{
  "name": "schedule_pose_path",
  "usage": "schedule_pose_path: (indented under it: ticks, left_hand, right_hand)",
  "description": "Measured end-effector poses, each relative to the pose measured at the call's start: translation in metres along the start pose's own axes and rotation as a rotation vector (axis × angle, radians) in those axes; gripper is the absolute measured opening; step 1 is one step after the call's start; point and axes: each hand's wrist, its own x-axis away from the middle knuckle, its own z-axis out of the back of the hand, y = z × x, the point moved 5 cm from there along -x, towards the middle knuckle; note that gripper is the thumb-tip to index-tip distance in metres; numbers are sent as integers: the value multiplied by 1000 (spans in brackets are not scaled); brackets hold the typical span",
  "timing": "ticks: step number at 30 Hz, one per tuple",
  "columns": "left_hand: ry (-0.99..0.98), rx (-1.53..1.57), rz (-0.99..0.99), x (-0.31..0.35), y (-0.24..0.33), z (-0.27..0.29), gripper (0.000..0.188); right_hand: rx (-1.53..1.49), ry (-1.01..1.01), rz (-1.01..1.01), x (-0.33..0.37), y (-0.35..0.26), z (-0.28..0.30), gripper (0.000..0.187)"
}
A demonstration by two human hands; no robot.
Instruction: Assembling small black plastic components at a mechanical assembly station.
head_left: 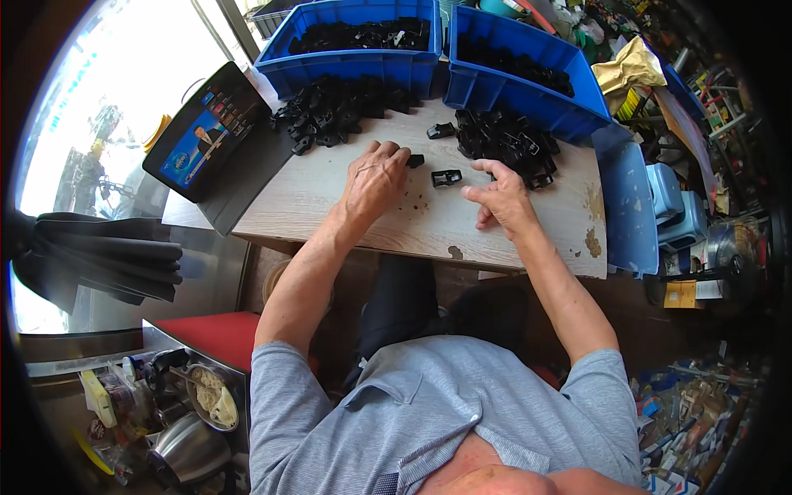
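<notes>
My left hand (pixel 376 183) is over the table with its fingers curled, closed on a small black plastic part (pixel 416 161) that sticks out beside the fingertips. My right hand (pixel 505 200) is held just above the tabletop, thumb and fingers apart, with nothing in it. Between the two hands a black plastic part with an open frame (pixel 446 177) lies on the table, nearest to my right fingertips. A similar black piece (pixel 440 130) lies farther back, beside a heap of black parts (pixel 502 142) on the right. Another heap of black parts (pixel 334 111) spreads at the back left.
Two blue bins (pixel 355 64) (pixel 528 87) holding black parts stand along the table's far side. A tablet (pixel 198 136) in a dark stand leans at the left. Light-blue plastic containers (pixel 664 198) are off the right edge. Small dark crumbs (pixel 419 204) dot the worn wooden tabletop (pixel 330 216).
</notes>
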Motion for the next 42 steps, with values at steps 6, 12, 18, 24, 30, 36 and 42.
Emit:
schedule_pose_path:
  ticks: [6, 12, 18, 24, 30, 36, 42]
  left_hand:
    - [9, 73, 29, 0, 13, 1, 29]
    - [141, 211, -4, 3, 14, -5, 29]
    - [213, 350, -116, -4, 33, -1, 27]
    - [176, 394, -152, -6, 36, 2, 29]
    - [151, 394, -195, -12, 41, 3, 33]
    - [22, 370, -224, -11, 50, -11, 38]
    - [26, 443, -222, -9, 41, -11, 34]
  right_hand:
    - [249, 58, -90, -13, -6, -14, 51]
    - [396, 38, -114, -16, -13, -21, 38]
    - [378, 29, -107, -15, -9, -19, 33]
    - [378, 57, -102, -14, -5, -20, 27]
    - [424, 59, -118, -15, -8, -20, 28]
    - [396, 66, -93, -16, -7, -20, 27]
    - [388, 49, -91, -14, -8, -21, 30]
